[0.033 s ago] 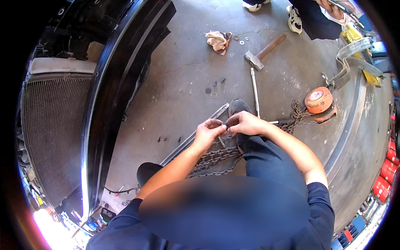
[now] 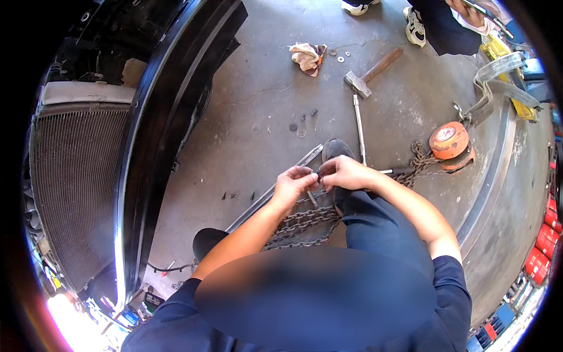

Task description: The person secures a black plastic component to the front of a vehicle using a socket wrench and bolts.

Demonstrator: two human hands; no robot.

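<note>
Before my raised knee, my left hand [image 2: 297,183] and my right hand [image 2: 342,173] meet with fingertips pinched together. Between them is a small dark piece, mostly covered by the fingers and too small to name. A thin metal rod [image 2: 312,200] shows just below my left hand; whether the hand touches it cannot be told. Under my forearms lie several lengths of rusty chain [image 2: 305,219] and a long metal bar [image 2: 252,209]. My dark shoe [image 2: 337,148] is right behind the hands.
A ratchet wrench [image 2: 359,129], a hammer [image 2: 359,85] and a crumpled rag [image 2: 307,58] lie ahead. Small bolts [image 2: 314,112] and washers [image 2: 341,59] are scattered there. An orange chain hoist [image 2: 449,141] sits right; a car's black bumper [image 2: 167,105] and radiator [image 2: 79,182] stand left. Another person's shoe [image 2: 414,27] is beyond.
My fingers have shifted very slightly around the small piece. Everything else looks the same.
</note>
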